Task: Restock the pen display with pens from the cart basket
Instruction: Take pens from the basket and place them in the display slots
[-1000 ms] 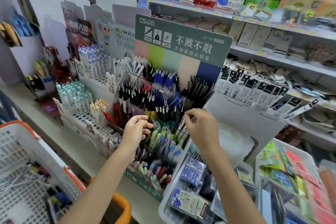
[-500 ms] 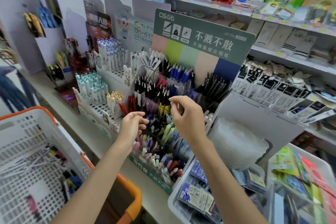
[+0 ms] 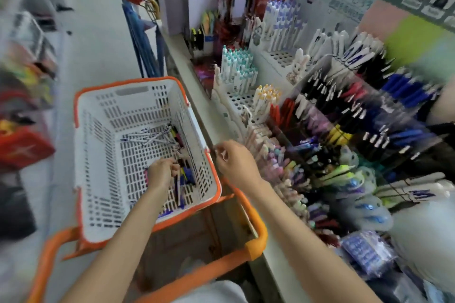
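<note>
The loose pens (image 3: 147, 136), slim white barrels with dark blue marks, lie scattered on the floor of the white perforated plastic basket with an orange rim (image 3: 98, 155), towards its far right side. More pens, in dark, blue and yellow (image 3: 186, 174), lie in a row along the foot of the basket's right wall. The left hand (image 3: 160, 174) is down inside the basket at this row, its fingers bent among the barrels; blur hides whether they have closed round one, so its grip cannot be told. The right hand (image 3: 236, 165) hovers just right of the basket's right rim, between basket and shelf, its fingers loosely curled with nothing seen in them. The basket sits on top of the orange tubular cart frame (image 3: 256, 238), whose near bar crosses in front of the person. Just right of the cart runs the pale grey shelf ledge (image 3: 194, 91), and on it stands the tiered pen display (image 3: 344, 118), packed with black, blue, red and pastel pens leaning in clear compartments. Further along the ledge, the white pens with teal caps (image 3: 236, 66) stand upright in a perforated white holder. At the near right lie blurred blue-printed plastic packets (image 3: 366, 251).
</note>
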`<action>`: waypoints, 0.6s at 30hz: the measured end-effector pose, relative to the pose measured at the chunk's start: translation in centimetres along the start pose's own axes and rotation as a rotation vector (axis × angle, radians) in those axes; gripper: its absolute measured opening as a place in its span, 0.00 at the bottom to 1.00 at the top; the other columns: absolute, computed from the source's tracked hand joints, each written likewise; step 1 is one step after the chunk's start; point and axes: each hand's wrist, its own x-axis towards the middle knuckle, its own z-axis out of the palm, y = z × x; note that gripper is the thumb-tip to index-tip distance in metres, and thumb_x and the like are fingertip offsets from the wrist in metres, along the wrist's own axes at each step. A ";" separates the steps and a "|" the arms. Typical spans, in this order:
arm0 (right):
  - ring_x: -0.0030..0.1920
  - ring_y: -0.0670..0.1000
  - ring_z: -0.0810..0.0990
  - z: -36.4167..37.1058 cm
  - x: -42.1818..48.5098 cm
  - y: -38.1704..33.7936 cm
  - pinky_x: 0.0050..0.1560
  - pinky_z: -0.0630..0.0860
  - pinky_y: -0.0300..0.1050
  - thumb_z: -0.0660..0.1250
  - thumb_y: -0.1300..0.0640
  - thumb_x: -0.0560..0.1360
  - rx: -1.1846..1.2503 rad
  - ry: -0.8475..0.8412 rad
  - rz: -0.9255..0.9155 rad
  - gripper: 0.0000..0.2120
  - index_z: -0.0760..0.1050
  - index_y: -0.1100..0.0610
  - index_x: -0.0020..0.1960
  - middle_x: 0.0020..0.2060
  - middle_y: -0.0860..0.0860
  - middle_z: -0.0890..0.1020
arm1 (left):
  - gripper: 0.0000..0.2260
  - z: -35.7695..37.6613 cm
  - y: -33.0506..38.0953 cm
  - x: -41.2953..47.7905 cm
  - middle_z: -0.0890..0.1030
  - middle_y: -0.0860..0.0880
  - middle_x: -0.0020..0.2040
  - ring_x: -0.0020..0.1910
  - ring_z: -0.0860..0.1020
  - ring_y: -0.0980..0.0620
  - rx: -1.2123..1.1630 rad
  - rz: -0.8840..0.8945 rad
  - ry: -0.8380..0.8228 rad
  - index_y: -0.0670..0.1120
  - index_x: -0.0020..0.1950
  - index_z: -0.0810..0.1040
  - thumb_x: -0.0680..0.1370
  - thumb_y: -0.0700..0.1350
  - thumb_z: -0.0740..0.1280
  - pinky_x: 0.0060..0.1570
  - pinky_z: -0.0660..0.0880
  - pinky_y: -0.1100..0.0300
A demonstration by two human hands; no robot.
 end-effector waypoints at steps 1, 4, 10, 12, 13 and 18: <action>0.53 0.54 0.78 1.7 0.8 0.1 0.50 0.74 0.48 0.65 0.59 0.77 -0.014 -0.047 0.001 0.12 0.80 0.57 0.58 0.51 0.54 0.82 | 0.09 -1.0 -1.0 1.1 0.76 0.45 0.36 0.29 0.69 0.52 0.019 -0.030 0.032 0.39 0.56 0.77 0.82 0.36 0.58 0.27 0.65 0.61; 0.62 0.58 0.74 6.4 2.8 0.6 0.59 0.71 0.50 0.66 0.62 0.75 -0.069 -0.146 -0.003 0.21 0.74 0.59 0.68 0.62 0.56 0.77 | 0.11 -3.0 -3.6 4.0 0.76 0.45 0.35 0.27 0.67 0.52 0.053 -0.108 0.095 0.37 0.62 0.76 0.83 0.39 0.60 0.28 0.63 0.58; 0.61 0.60 0.75 11.8 2.8 2.9 0.52 0.74 0.52 0.61 0.68 0.76 -0.282 -0.228 0.046 0.38 0.47 0.59 0.81 0.80 0.61 0.51 | 0.08 -6.6 -8.1 9.8 0.74 0.45 0.39 0.32 0.70 0.52 0.234 -0.288 0.148 0.40 0.42 0.76 0.81 0.39 0.62 0.42 0.74 0.54; 0.53 0.58 0.76 12.2 2.5 3.0 0.44 0.71 0.50 0.60 0.69 0.75 -0.330 -0.258 0.043 0.41 0.42 0.59 0.81 0.80 0.61 0.46 | 0.11 -7.6 -9.6 11.3 0.71 0.44 0.41 0.33 0.68 0.51 0.283 -0.364 0.179 0.43 0.38 0.68 0.81 0.39 0.60 0.40 0.72 0.53; 0.49 0.56 0.75 12.3 2.4 3.0 0.40 0.68 0.48 0.60 0.69 0.75 -0.350 -0.260 0.045 0.41 0.40 0.59 0.81 0.80 0.61 0.44 | 0.11 -8.0 -10.3 11.9 0.70 0.43 0.39 0.33 0.67 0.50 0.321 -0.401 0.190 0.42 0.38 0.67 0.81 0.39 0.58 0.37 0.69 0.54; 0.37 0.53 0.70 12.7 2.6 3.1 0.32 0.64 0.47 0.63 0.68 0.73 -0.338 -0.239 0.081 0.43 0.43 0.59 0.81 0.80 0.61 0.49 | 0.11 -7.8 -12.7 14.9 0.65 0.45 0.36 0.32 0.64 0.49 0.567 -0.544 0.093 0.40 0.42 0.69 0.83 0.43 0.60 0.33 0.64 0.55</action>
